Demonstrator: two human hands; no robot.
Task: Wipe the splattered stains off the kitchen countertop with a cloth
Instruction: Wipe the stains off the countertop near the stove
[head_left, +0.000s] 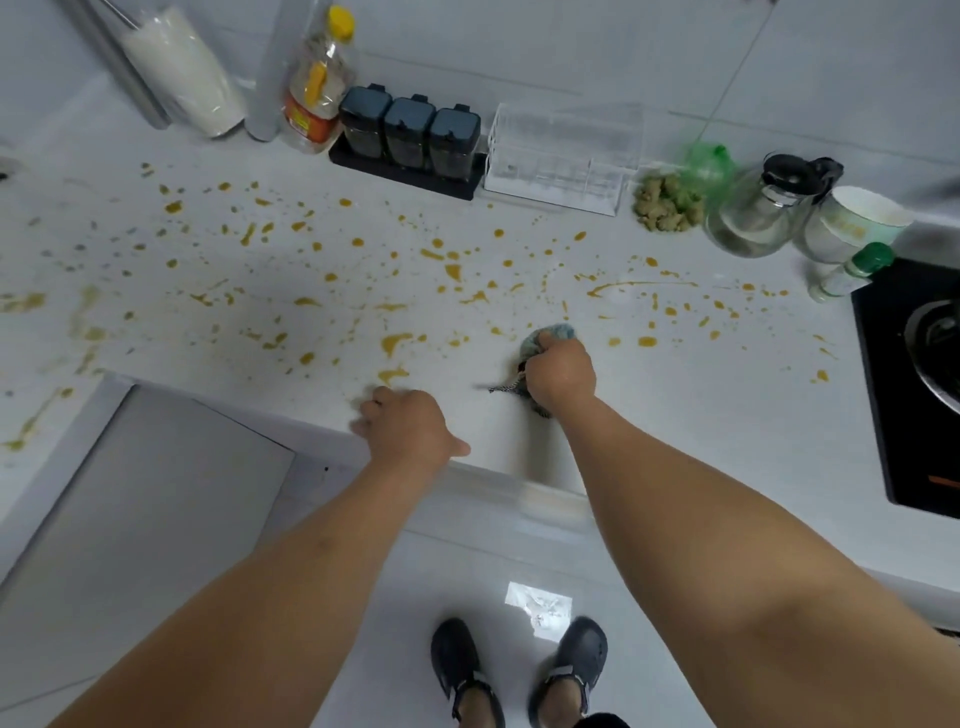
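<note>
The bunched grey-blue cloth (551, 340) lay pressed on the white stone countertop (675, 415) near its front edge, right of centre, gripped in the right hand (558, 371), whose fingers were curled round it, a frayed tail poking out to the left. The left hand (410, 426) rested on the counter's near edge, just left of the cloth, fingers bent loosely and gripping nothing that I could make out; it looked like a brace. The yellow-brown splattered stains (395, 343) spread left, right and far of the cloth, too many to count, and the patch just under and near the two hands appeared the cleanest, so I judged the work barely begun. To wipe well, the cloth would want flat, firm pressure and overlapping strokes pulled toward the front edge, refolding to a clean face so the sauce is lifted rather than smeared. Farther out stood three dark-lidded spice jars (408, 132) on one black tray, one clear plastic box (563, 156), one yellow-capped oil bottle (319, 83), one glass kettle (763, 208), one white paper cup (857, 223), one small green-capped bottle (852, 273) and, far right, one black cooktop (893, 374).
</note>
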